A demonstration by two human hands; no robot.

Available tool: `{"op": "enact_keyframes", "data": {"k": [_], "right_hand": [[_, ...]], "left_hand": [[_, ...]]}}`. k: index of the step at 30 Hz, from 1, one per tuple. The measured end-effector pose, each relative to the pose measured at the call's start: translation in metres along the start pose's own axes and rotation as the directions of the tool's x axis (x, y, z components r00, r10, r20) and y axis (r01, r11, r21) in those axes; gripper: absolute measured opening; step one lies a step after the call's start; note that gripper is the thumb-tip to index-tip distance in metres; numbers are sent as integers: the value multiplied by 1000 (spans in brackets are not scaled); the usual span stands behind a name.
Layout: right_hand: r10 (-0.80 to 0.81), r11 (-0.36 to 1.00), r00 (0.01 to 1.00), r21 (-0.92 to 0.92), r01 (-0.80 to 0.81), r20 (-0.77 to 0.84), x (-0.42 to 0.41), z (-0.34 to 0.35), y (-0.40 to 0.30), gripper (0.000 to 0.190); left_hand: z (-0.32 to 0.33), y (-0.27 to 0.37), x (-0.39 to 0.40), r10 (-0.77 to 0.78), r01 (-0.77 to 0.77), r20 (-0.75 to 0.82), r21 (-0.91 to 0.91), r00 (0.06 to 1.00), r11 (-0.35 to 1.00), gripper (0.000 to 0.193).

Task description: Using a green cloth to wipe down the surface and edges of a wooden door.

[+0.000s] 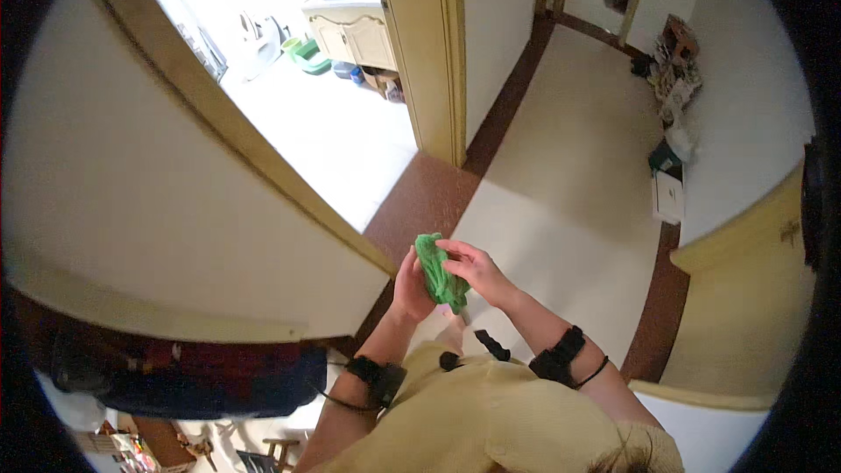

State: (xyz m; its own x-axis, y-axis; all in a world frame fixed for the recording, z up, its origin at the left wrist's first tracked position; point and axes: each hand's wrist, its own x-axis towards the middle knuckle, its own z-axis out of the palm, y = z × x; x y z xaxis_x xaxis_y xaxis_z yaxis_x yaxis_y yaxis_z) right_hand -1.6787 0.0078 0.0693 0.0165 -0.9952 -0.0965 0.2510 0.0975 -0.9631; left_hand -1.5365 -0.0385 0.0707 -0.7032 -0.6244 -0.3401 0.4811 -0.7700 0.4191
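A crumpled green cloth (439,272) is held in front of my body, over the hallway floor. My left hand (412,289) supports it from the left side, its palm against the cloth and the fingers pointing up along it. My right hand (474,270) touches the cloth's upper right part with its fingertips, the fingers slightly bent and apart. The side of the cloth against my left palm is hidden. Both forearms wear black straps.
A bright bathroom doorway lies ahead left, with a white vanity cabinet (345,33) and a green basin (312,58) inside. Bags and a white box (667,197) line the right wall. A yellowish door (742,295) stands at right, and dark hanging clothes (217,378) at lower left.
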Motion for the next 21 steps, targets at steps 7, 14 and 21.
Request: {"op": "enact_keyframes", "data": {"k": [7,14,21], "right_hand": [[-76,991,979,-126,52,-188,138,-73,-25,41],[-104,956,977,-289,47,-184,229,-111,-79,41],[96,947,989,-315,-57,111,369,-168,-116,33]], "left_hand": [[8,61,137,-22,27,47,-97,999,995,38],[35,119,217,56,-62,-54,-115,997,991,43],[86,188,289,164,-151,73,-155,984,976,49]]}}
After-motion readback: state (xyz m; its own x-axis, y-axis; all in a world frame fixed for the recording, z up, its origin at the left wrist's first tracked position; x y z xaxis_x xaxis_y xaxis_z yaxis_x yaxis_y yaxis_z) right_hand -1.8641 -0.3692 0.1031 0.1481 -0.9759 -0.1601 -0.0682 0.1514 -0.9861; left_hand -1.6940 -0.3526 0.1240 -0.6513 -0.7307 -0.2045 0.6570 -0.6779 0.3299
